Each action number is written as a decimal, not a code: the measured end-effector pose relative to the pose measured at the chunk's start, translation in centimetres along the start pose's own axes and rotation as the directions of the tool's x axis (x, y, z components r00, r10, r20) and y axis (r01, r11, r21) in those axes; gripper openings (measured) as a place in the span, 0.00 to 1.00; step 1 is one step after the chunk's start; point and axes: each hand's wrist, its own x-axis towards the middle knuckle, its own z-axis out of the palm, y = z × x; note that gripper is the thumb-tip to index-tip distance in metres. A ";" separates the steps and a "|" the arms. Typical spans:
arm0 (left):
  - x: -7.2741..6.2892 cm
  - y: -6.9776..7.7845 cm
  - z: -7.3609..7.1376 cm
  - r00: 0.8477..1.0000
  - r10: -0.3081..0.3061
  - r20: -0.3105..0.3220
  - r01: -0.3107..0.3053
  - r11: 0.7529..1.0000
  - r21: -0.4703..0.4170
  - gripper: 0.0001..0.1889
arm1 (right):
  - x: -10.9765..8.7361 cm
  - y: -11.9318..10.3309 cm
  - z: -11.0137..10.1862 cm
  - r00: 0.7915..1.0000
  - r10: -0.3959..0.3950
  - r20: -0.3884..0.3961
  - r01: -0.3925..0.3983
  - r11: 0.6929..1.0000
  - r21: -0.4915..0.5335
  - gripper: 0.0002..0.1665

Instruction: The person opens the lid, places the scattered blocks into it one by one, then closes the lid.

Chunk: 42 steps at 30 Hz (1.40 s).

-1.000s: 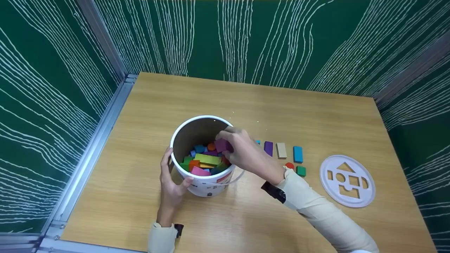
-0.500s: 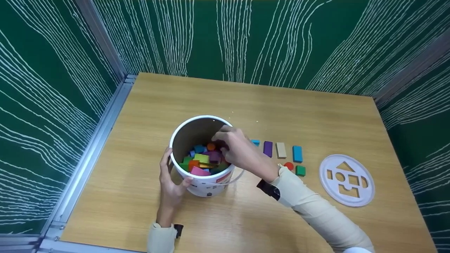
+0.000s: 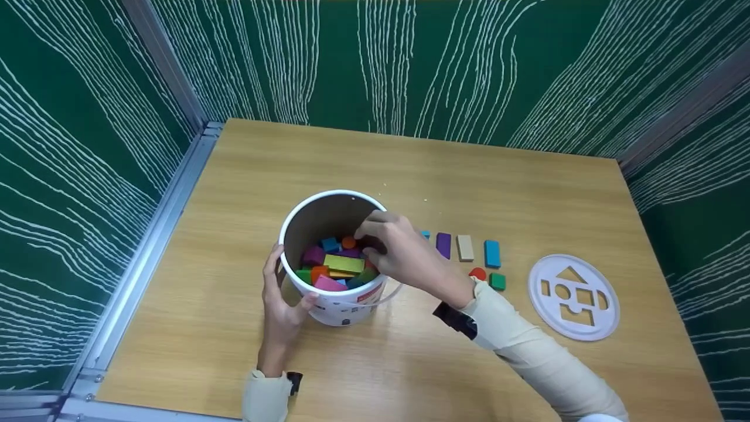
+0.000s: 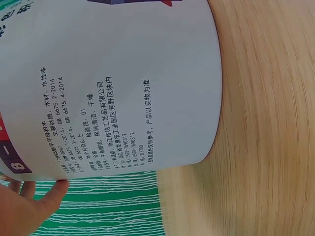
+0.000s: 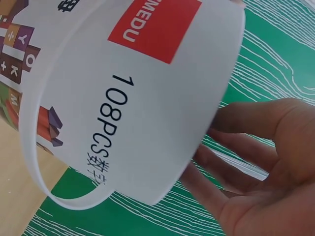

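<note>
A white bucket of coloured blocks stands on the table, a little left of its middle. My left hand grips its left side, thumb at the front of the rim and fingers round the outside; in the left wrist view its fingertips lie along the bucket's edge. Over the right rim my right hand reaches in, fingers bent and thumb apart, no block visible between them. In the right wrist view the fingertips are hidden behind the rim. Inside lie a purple block, a lime block and a pink block.
Right of the bucket, a purple block, a beige block and a blue block stand in a row, with a red round piece and a green block below. A white lid with cut-out shapes lies farther right.
The purple block has left my right hand and now lies at the left inside the bucket. My right hand stays over the right rim; my left hand keeps its hold.
</note>
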 end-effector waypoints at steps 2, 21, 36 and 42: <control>0.1 0.0 0.0 1.000 0.008 0.000 -0.008 1.000 -0.006 0.45 | -0.3 0.0 -0.2 1.000 -0.013 -0.012 0.013 1.000 0.001 0.13; 0.1 0.4 0.1 1.000 0.004 0.002 -0.004 1.000 -0.027 0.45 | -2.4 0.4 -1.8 0.997 0.008 -0.077 -0.010 1.000 -0.027 0.11; 0.1 -0.1 0.0 0.999 0.053 -0.010 -0.053 0.998 -0.028 0.45 | -4.7 1.7 -2.6 0.986 0.020 -0.163 -0.025 0.999 -0.029 0.12; 0.2 0.6 0.1 0.999 0.035 -0.009 -0.035 0.999 -0.023 0.46 | -5.8 2.4 -2.7 0.982 0.038 -0.186 -0.039 0.999 0.000 0.11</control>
